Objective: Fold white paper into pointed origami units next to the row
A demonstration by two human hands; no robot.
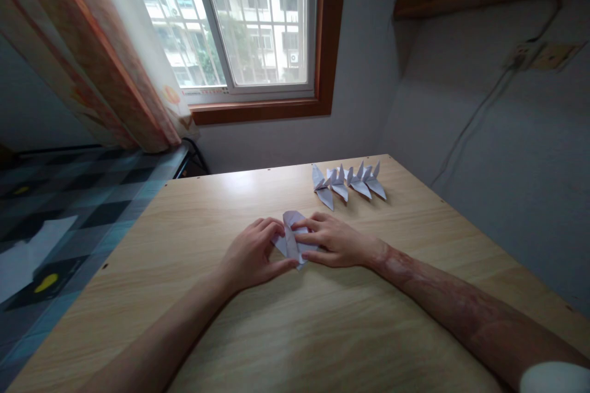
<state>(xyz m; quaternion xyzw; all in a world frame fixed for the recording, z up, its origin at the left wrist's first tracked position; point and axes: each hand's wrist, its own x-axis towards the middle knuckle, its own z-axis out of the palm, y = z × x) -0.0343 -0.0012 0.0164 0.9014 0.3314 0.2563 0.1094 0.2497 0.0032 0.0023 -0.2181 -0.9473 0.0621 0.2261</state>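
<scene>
A partly folded piece of white paper lies flat on the wooden table, in the middle. My left hand presses its left side, thumb along the lower edge and fingertips on the upper edge. My right hand pins the right side with fingers spread over it. Both hands hold the paper down against the tabletop. Beyond them, toward the far right of the table, stands a row of several finished white origami cranes, side by side.
The table's far edge meets a white wall under a barred window with a wooden frame. A patterned curtain hangs at the left. A bed with a checked blue cover lies left of the table. A wall socket and cable are at the right.
</scene>
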